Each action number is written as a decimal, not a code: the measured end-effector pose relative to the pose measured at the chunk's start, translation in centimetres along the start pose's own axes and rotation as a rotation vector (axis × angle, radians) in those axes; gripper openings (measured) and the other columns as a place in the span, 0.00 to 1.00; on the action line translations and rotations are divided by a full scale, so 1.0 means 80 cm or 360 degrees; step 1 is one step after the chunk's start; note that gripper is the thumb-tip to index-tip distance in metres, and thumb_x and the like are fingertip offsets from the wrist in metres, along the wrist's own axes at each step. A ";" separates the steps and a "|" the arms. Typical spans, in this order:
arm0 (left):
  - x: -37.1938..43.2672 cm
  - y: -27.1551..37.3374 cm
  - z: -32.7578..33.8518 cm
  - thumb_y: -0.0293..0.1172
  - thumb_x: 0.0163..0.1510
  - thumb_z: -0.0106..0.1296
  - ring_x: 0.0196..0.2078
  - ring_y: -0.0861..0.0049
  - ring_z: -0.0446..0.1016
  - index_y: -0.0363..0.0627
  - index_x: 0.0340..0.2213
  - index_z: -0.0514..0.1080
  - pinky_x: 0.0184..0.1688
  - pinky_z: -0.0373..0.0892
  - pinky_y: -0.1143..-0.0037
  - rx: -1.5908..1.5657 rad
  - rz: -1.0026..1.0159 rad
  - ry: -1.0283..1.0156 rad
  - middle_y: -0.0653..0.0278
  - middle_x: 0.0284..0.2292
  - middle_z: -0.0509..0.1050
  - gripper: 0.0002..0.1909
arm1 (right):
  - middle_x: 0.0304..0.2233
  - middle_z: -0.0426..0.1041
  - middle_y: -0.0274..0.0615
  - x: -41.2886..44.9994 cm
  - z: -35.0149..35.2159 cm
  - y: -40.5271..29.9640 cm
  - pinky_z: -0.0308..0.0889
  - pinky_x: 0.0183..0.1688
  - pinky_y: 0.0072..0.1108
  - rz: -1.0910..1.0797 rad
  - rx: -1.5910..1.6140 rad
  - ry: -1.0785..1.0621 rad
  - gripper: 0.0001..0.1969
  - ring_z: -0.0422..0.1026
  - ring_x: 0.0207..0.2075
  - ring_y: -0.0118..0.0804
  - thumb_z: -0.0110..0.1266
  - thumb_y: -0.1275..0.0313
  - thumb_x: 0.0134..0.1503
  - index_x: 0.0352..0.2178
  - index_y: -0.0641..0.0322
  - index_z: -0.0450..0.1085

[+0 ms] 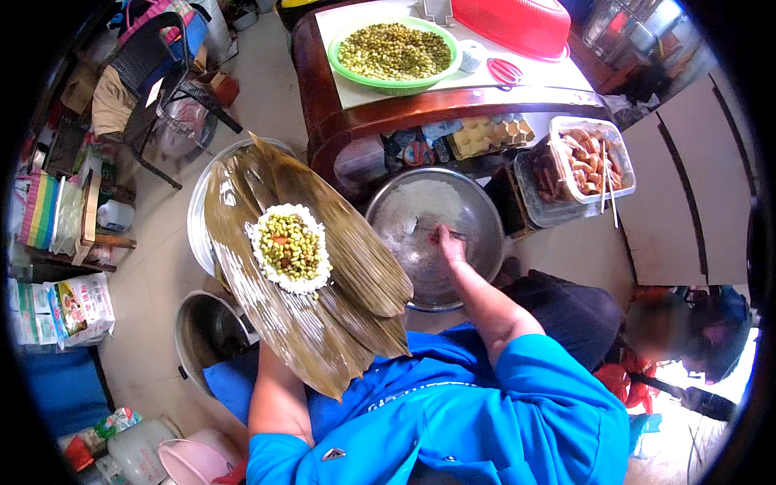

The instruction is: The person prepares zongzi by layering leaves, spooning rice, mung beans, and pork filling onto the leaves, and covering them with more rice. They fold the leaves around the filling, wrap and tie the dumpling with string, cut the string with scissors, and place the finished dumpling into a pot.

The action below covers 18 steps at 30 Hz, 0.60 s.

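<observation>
Broad overlapping leaves (364,260) lie fanned out over my left forearm, and they hide my left hand beneath them. On the leaves rests a mound of white rice (307,285) topped with green split beans (291,242) and a small orange-brown piece. My right hand (450,242) reaches into a steel bowl (418,285), its fingertips low at the bowl's inner side. White rice grains (424,200) cover the far part of that bowl. What my right fingers hold, if anything, cannot be made out.
Ahead, a wooden table (388,115) bears a green basin of beans (394,54), red-handled scissors (504,71), string (471,56) and a red basket (515,27). A plastic tub of meat (588,160) with chopsticks stands right. A metal pot (209,333) is at lower left; another person (661,327) is at far right.
</observation>
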State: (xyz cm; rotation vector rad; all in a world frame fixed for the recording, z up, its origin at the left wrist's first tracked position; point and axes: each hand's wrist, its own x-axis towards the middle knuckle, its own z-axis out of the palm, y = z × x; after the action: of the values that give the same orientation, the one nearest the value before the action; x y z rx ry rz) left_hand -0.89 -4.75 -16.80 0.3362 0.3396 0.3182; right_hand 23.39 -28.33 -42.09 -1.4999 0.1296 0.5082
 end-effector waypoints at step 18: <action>0.052 -0.063 0.061 0.48 0.59 0.34 0.43 0.65 0.71 0.41 0.46 0.63 0.45 0.70 0.67 -0.0137 -0.0230 -0.0327 0.54 0.42 0.70 0.24 | 0.30 0.73 0.50 -0.232 -0.037 -0.489 0.72 0.36 0.24 -0.0658 -0.0206 -0.0567 0.14 0.75 0.31 0.37 0.41 0.66 0.61 0.38 0.70 0.65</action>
State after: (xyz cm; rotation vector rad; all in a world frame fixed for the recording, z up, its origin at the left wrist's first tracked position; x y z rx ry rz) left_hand 5.91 -9.06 -15.44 0.2556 0.1467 0.1540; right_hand 23.17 -35.27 0.73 -1.4858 -0.4905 0.4441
